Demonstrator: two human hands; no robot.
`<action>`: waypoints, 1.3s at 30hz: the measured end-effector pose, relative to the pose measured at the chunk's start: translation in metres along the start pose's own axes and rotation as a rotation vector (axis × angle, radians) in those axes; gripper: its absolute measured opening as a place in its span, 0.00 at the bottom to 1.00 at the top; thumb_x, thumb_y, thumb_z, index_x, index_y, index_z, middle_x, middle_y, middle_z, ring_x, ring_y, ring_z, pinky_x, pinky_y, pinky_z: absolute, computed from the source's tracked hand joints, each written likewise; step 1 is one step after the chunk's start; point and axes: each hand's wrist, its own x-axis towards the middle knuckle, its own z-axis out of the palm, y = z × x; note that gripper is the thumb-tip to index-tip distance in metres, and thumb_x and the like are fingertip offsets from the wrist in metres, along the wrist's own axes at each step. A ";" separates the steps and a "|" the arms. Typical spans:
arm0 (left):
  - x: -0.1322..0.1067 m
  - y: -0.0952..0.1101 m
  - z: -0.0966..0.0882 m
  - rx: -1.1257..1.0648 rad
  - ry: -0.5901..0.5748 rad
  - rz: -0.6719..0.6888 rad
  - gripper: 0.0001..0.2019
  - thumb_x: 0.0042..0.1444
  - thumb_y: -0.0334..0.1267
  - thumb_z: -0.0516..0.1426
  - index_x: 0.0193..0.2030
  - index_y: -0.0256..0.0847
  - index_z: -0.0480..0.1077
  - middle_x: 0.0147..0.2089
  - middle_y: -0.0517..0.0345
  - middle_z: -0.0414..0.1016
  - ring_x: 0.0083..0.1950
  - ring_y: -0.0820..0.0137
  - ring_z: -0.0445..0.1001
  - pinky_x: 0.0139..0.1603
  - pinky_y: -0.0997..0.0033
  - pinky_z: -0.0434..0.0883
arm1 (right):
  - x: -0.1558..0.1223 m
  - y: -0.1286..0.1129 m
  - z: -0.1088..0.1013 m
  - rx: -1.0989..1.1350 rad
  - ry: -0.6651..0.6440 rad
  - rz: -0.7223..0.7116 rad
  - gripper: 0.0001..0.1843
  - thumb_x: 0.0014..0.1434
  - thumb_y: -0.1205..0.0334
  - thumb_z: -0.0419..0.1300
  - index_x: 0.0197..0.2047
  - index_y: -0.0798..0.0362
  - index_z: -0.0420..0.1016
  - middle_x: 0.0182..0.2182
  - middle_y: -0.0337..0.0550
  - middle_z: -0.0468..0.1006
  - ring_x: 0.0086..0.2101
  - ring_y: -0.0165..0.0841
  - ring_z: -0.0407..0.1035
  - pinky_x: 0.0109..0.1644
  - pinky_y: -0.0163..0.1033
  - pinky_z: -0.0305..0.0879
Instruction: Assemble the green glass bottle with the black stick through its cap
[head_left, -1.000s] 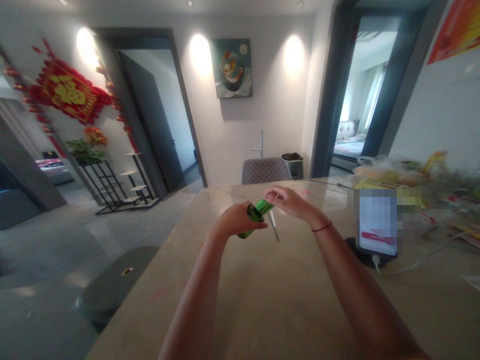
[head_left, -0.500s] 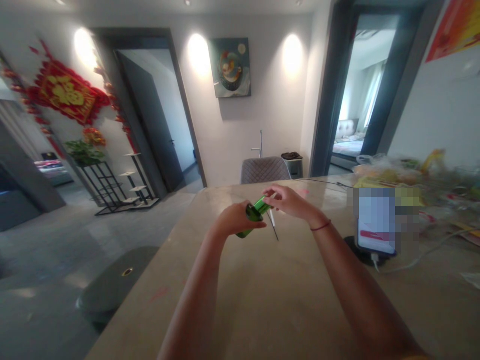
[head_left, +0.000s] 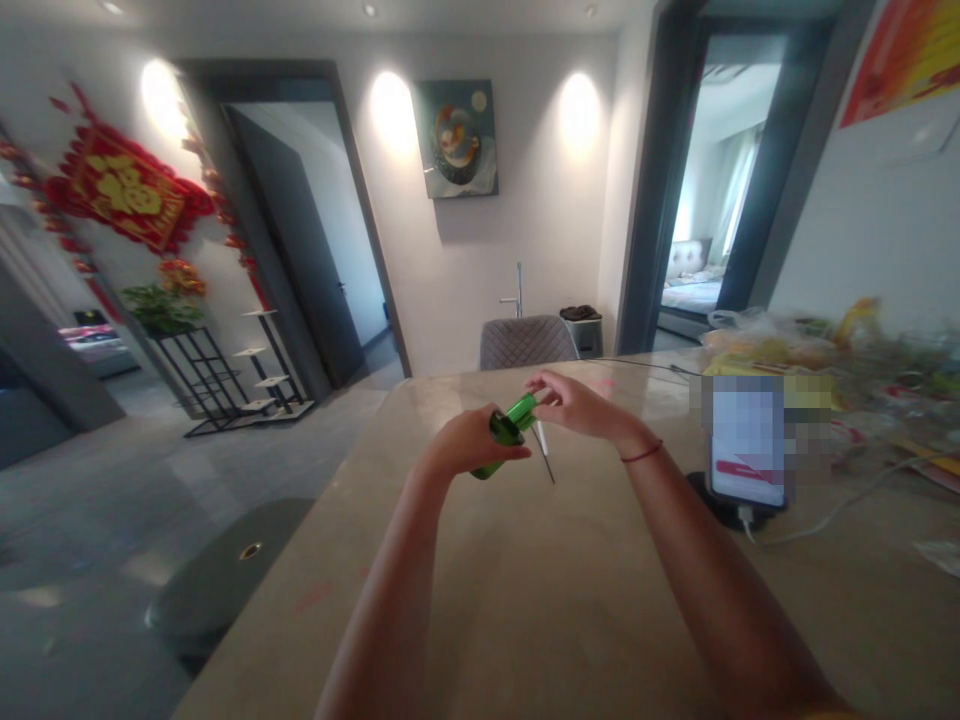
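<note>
My left hand [head_left: 466, 440] is wrapped round a shiny green object [head_left: 489, 469] with a dark, rounded end facing up. Its lower part shows beneath my palm. My right hand [head_left: 566, 402] pinches a smaller bright green cylinder [head_left: 520, 408] at its upper right end. The cylinder meets the dark end of the held object; whether the two are joined I cannot tell. Just below my right fingers is a thin tool with a white part [head_left: 541, 437] and a dark, narrow shaft [head_left: 550, 468]. A red cord circles my right wrist.
On the beige table [head_left: 540, 600], a phone [head_left: 746, 450] with a white charging cable stands at the right. Behind it lies a heap of plastic bags [head_left: 780, 345]. A grey quilted chair [head_left: 529, 343] is at the far edge, and a dark green stool [head_left: 232, 560] at the left.
The view has shifted slightly. More of the bright green cylinder shows between my hands, with my right fingers nearer its upper end. Both hands keep their grip.
</note>
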 end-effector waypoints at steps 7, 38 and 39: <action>0.001 -0.001 0.002 0.022 -0.014 0.009 0.31 0.37 0.63 0.58 0.42 0.41 0.67 0.37 0.52 0.76 0.37 0.62 0.74 0.32 0.71 0.64 | -0.001 -0.004 0.000 -0.051 -0.056 0.063 0.12 0.54 0.62 0.56 0.42 0.56 0.68 0.34 0.44 0.74 0.24 0.24 0.65 0.26 0.31 0.61; 0.002 -0.003 0.000 -0.023 -0.055 0.050 0.30 0.36 0.63 0.58 0.40 0.41 0.68 0.36 0.54 0.76 0.35 0.65 0.73 0.31 0.72 0.64 | -0.001 0.002 -0.007 -0.035 -0.129 0.113 0.13 0.57 0.54 0.54 0.38 0.56 0.65 0.26 0.39 0.70 0.21 0.24 0.64 0.22 0.29 0.59; 0.002 -0.003 0.000 -0.020 -0.054 0.048 0.30 0.36 0.63 0.58 0.40 0.41 0.68 0.36 0.54 0.76 0.35 0.65 0.73 0.31 0.72 0.64 | -0.002 0.002 -0.007 -0.023 -0.136 0.101 0.13 0.56 0.55 0.56 0.40 0.55 0.65 0.28 0.40 0.71 0.22 0.24 0.64 0.23 0.29 0.60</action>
